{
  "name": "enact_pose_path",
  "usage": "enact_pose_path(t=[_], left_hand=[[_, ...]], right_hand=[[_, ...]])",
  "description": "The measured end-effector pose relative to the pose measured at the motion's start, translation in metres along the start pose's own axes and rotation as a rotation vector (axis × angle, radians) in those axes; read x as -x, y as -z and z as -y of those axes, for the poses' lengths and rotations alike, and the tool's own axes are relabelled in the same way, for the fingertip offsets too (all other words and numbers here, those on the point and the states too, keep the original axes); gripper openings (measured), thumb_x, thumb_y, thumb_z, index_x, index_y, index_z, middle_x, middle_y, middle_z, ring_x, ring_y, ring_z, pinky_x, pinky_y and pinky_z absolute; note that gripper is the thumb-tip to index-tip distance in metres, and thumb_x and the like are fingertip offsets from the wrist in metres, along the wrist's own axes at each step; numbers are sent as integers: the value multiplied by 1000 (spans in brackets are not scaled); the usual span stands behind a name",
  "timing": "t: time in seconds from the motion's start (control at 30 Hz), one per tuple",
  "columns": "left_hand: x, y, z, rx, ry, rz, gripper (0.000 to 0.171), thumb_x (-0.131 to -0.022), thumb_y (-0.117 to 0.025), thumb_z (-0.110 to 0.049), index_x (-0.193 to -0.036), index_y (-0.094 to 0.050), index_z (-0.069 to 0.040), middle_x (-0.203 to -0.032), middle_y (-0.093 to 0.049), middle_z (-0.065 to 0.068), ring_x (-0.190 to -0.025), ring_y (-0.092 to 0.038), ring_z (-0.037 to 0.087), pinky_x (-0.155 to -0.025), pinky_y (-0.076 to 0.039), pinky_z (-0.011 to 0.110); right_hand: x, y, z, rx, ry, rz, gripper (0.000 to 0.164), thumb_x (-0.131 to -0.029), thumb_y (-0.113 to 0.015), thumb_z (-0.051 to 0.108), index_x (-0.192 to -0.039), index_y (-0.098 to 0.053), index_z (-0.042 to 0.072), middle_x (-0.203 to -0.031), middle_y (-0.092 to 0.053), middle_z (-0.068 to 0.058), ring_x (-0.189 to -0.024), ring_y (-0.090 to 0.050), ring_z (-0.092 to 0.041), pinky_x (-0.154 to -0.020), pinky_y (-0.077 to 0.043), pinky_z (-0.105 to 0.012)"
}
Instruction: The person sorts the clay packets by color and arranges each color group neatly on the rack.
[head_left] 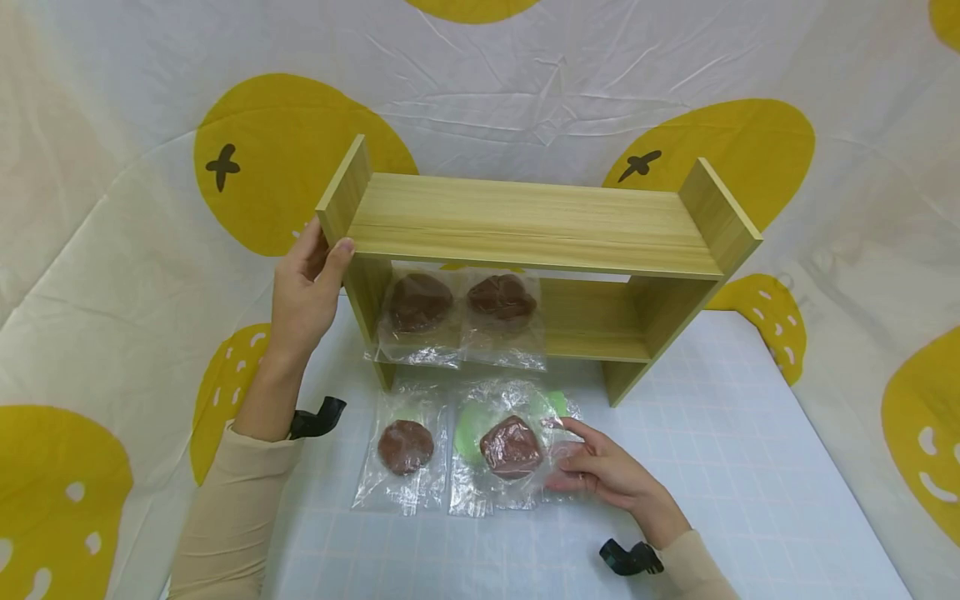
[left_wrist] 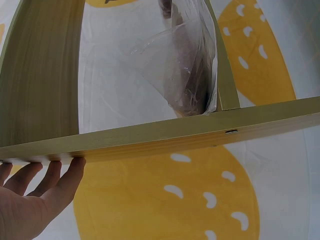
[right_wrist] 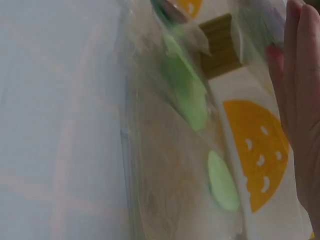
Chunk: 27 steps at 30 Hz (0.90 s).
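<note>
At the upper left corner of a small wooden shelf (head_left: 525, 221), my left hand (head_left: 306, 292) grips the side panel, thumb at its front edge. In the left wrist view, fingertips (left_wrist: 75, 165) touch that panel's outer face. My right hand (head_left: 611, 471) pinches the right edge of a clear plastic bag with a flat brown lump (head_left: 512, 447) inside. It overlaps bags with light green pieces (head_left: 469, 429) below it. To its left lies another bag with a round brown lump (head_left: 406, 447). On the lower board, two bagged brown lumps (head_left: 422, 302) (head_left: 501, 298) stand side by side.
A pale checked cloth (head_left: 720, 467) covers the table. Behind and around hangs white fabric with large yellow shapes (head_left: 720, 158). Black curved pieces (head_left: 318, 417) (head_left: 630, 557) sit at both wrists. The lower board (head_left: 592, 321) extends right of the standing bags.
</note>
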<state>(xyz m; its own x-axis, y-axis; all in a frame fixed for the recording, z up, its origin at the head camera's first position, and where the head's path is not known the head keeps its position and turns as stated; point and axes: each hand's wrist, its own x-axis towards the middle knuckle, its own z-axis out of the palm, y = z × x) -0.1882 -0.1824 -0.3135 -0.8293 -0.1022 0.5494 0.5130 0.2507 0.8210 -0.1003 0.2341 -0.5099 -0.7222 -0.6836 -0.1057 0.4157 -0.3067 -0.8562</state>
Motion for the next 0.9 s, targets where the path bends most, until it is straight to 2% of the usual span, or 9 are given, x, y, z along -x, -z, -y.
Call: enact_pose_path(t=[0.2,0.47,0.6,0.73,0.9], left_hand=[[0,0,-2,7,0,2,46,-102,-60,-19,-148,-52,-22,-138,-60,7,-122,-57,22,-100,-49,37],[0,1,-2,8,10,2,46,-102,-60,-20,-148,-52,-22,-137,-60,7,-122,-58,22,-99,-50,37],[0,0,-1,-3,6,0,46,-102,-60,-20,-148,-52,-22,-137,-60,7,-122,-58,22,-99,-50,37],[0,0,0,-15,-2,-5,47,-102,-60,-19,-148,-51,-22,-138,-60,7,-123,-57,21,-100,-49,36],[0,0,-1,-13,-4,-7,47,-102,-60,-18,-148,-51,-22,-138,-59,7,-123,-57,21,-99,-50,35]], right_hand=[[21,16,10,7,66,84,58,-98,-36,-19,-151,-28,5,-128,-60,-26,-105,-67,-38,-90,-48,-59],[49,34,22,29,88,96,60,-98,-36,-20,-151,-33,7,-128,-61,-24,-100,-69,-35,-81,-56,-51],[62,41,29,15,131,184,62,-96,-29,-24,-152,-31,4,-131,-59,-26,-99,-69,-35,-80,-57,-49],[72,46,38,20,210,284,63,-95,-23,-27,-152,-25,-1,-130,-58,-27,-95,-71,-33,-79,-57,-47],[81,49,47,31,286,322,66,-93,-20,-29,-153,-23,-2,-131,-57,-27,-95,-71,-32,-78,-58,-44]])
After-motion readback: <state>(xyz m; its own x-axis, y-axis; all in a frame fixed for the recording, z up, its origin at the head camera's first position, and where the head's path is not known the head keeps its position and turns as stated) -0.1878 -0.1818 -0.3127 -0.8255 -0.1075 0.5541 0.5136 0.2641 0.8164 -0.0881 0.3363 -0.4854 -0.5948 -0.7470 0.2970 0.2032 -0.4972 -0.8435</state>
